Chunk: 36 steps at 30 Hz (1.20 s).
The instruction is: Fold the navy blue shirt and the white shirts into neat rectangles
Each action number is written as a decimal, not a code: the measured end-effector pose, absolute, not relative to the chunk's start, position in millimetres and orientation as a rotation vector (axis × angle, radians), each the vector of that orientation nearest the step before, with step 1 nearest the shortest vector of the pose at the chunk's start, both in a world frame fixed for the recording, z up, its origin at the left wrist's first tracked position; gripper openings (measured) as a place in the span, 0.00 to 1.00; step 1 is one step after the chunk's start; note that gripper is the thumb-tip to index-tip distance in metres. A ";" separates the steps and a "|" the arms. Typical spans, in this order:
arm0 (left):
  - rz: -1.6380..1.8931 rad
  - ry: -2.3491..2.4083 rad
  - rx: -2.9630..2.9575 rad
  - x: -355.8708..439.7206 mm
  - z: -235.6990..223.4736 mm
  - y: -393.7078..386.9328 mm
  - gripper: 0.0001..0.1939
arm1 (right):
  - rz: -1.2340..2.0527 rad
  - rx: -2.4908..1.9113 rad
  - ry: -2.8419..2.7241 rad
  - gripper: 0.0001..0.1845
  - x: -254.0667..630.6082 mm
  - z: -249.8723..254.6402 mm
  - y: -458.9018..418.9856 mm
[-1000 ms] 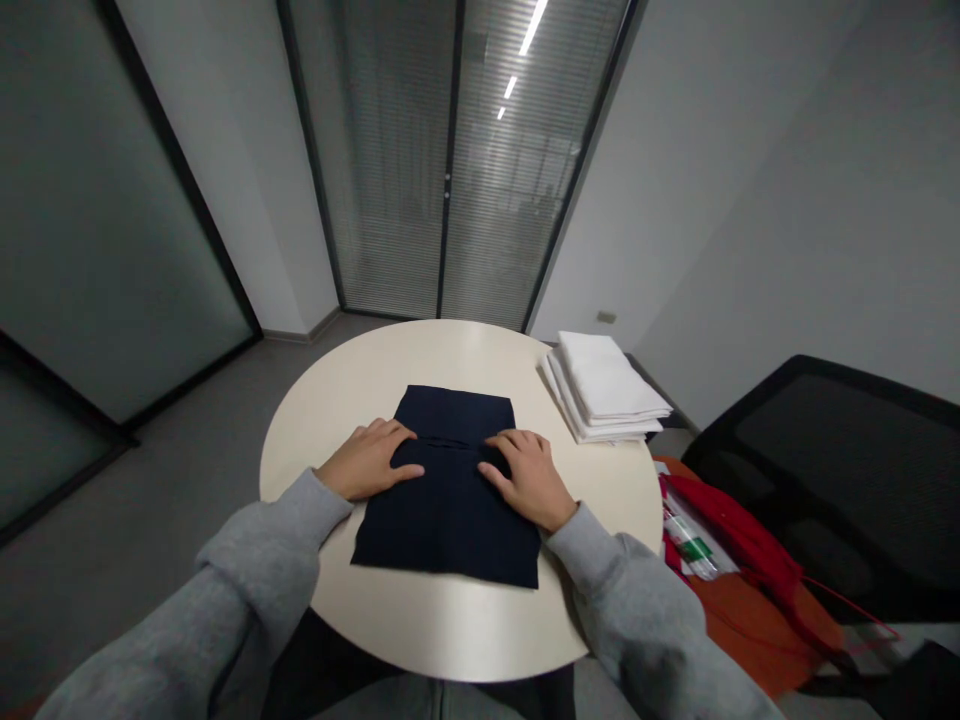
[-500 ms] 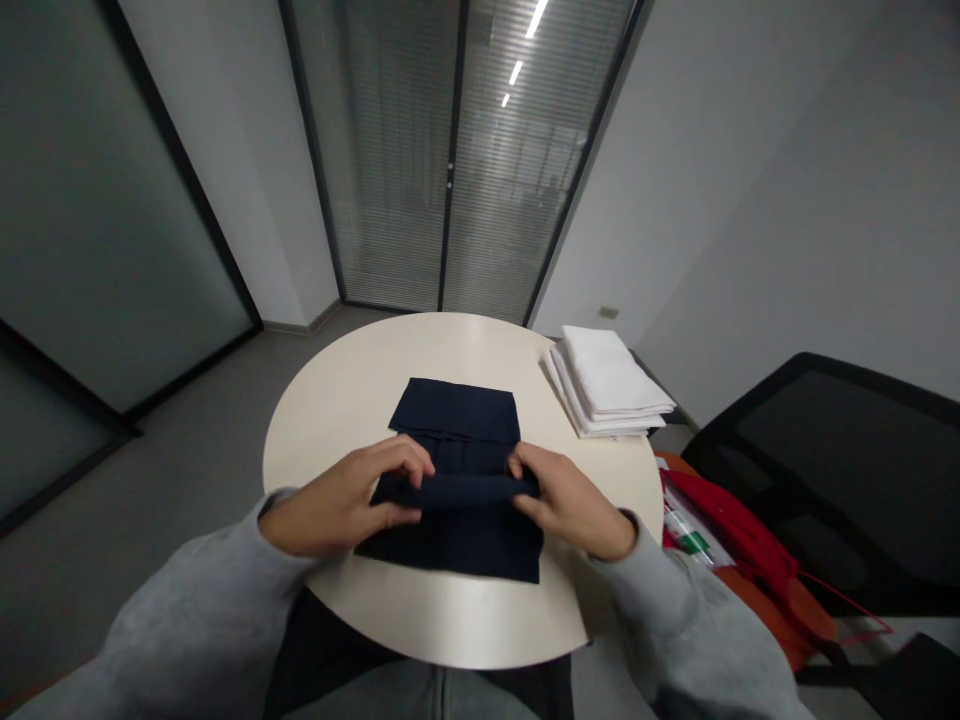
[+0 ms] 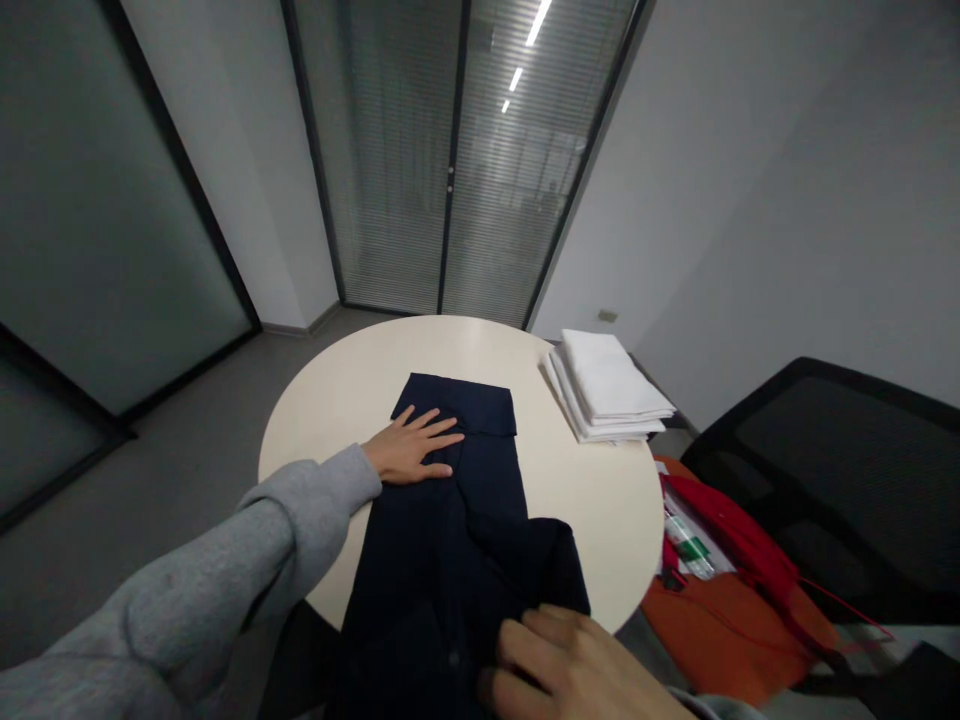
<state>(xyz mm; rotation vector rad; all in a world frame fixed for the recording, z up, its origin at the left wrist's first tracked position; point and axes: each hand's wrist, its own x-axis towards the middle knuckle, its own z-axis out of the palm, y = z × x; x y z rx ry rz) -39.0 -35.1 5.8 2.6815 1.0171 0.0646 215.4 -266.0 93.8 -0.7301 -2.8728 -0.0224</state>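
Left hand (image 3: 409,450): lay flat, fingers spread, on the far end of the cloth (image 3: 420,545). Cloth, navy: ran down the table (image 3: 330,390) past its near edge. Right hand (image 3: 562,660): curled at the cloth's near part; whether gripping, I couldn't tell. White stack (image 3: 611,380): sat rightmost on the table.

dark cloth (image 3: 439,545): opened out longer | left hand (image 3: 412,450): now spread flat | right hand (image 3: 566,665): drawn back, fingers curled

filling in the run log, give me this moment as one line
left hand: spread on dark cloth | right hand: curled at cloth's near part, grip unclear | white stack: on table, far right
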 end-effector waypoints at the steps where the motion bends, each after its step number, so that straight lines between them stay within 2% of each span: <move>1: 0.066 1.044 2.678 -39.8 3.4 -23.3 0.36 | -0.082 -0.767 -2.829 0.09 213.3 93.2 -264.9; 5: 0.060 1.168 2.660 -46.9 0.8 22.6 0.35 | -0.292 -0.941 -2.661 0.04 200.9 75.3 -255.9; 12: 0.099 1.187 2.705 -43.6 8.6 53.1 0.36 | -0.276 -1.049 -2.637 0.13 198.8 31.2 -254.6; 17: 0.337 1.087 2.626 -44.5 35.5 -24.7 0.31 | -0.051 -0.874 -2.483 0.20 220.5 60.8 -257.4; 19: 0.366 0.953 2.573 -51.5 42.9 -73.1 0.29 | 0.031 -1.006 -2.459 0.28 224.9 67.0 -246.4; 22: 0.449 0.906 2.566 -67.5 40.1 -141.2 0.36 | 0.189 -1.174 -2.573 0.43 225.2 55.3 -225.6; 24: 0.526 0.932 2.589 -78.0 30.0 -176.1 0.47 | 0.321 -1.160 -2.687 0.45 223.8 40.4 -217.0; 26: 0.625 1.031 2.596 -85.3 17.7 -202.1 0.53 | 0.413 -1.147 -2.741 0.45 223.2 28.3 -215.7; 30: 0.819 1.258 2.539 -88.2 4.2 -235.2 0.46 | 0.466 -1.111 -2.700 0.49 227.5 22.4 -225.9; 32: 0.831 1.185 2.533 -86.2 6.7 -243.4 0.43 | 0.491 -1.031 -2.672 0.48 231.3 25.0 -231.2; 33: 0.818 1.106 2.539 -85.1 9.3 -245.4 0.42 | 0.501 -0.981 -2.668 0.45 233.0 26.5 -233.3; 36: 0.744 0.854 2.588 -83.9 16.2 -244.7 0.43 | 0.475 -0.853 -2.656 0.26 234.6 28.8 -239.4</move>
